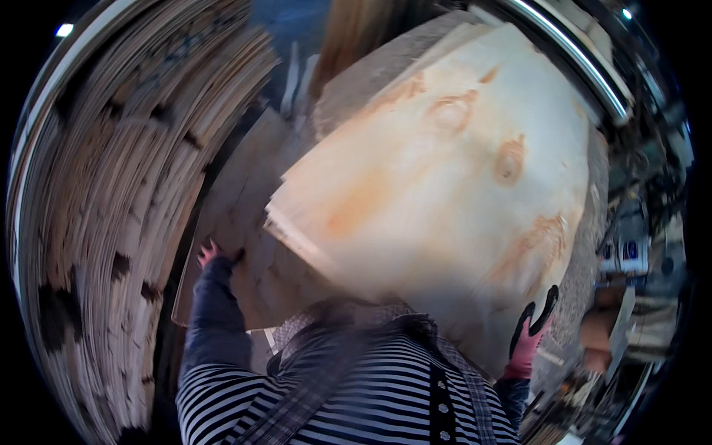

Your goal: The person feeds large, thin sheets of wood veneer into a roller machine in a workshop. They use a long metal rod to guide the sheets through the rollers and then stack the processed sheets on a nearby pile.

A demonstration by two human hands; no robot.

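A stack of pale wood veneer sheets [437,170] with orange-brown knots lies in front of me, its left edges stepped. Lower on the left, a darker, shaded veneer sheet [245,215] is partly covered by that stack. My left hand [213,254], in a pinkish glove, lies on the darker sheet close to its left edge, fingers spread and blurred. My right hand [531,335] wears a pink glove with black fingertips. It is at the right edge of the pale stack, thumb and fingers apart; whether it touches the edge I cannot tell.
Tall piles of thin veneer sheets [119,222] fill the left side. A long bright lamp or metal rail [575,55] runs along the far right. Beyond the stack on the right are machinery [645,163], a white container [630,252] and brown objects [599,334].
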